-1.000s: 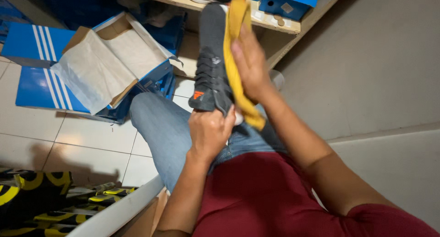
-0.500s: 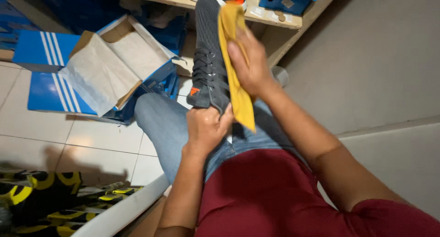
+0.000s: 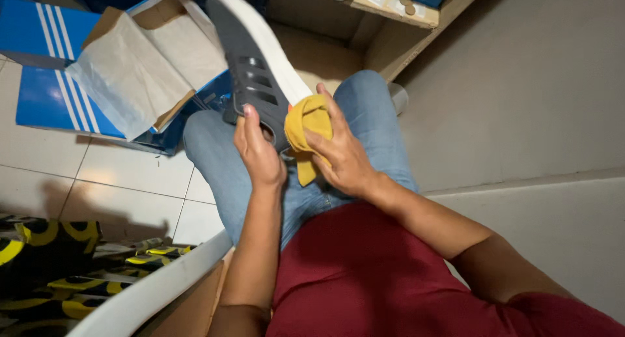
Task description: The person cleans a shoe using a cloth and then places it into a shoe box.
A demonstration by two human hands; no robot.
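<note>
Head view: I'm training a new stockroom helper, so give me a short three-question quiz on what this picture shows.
1. True or false: the left hand grips the dark grey sneaker.
2. What does the right hand hold? A) brush B) yellow cloth C) sponge
3. What lines the open blue shoebox?

Key: 1 true; 2 B; 3 white tissue paper.

White tiled floor (image 3: 124, 181) carries an open blue shoebox (image 3: 45, 109) at ten o'clock, with yellow-black shoes (image 3: 45, 252) at eight o'clock.
</note>
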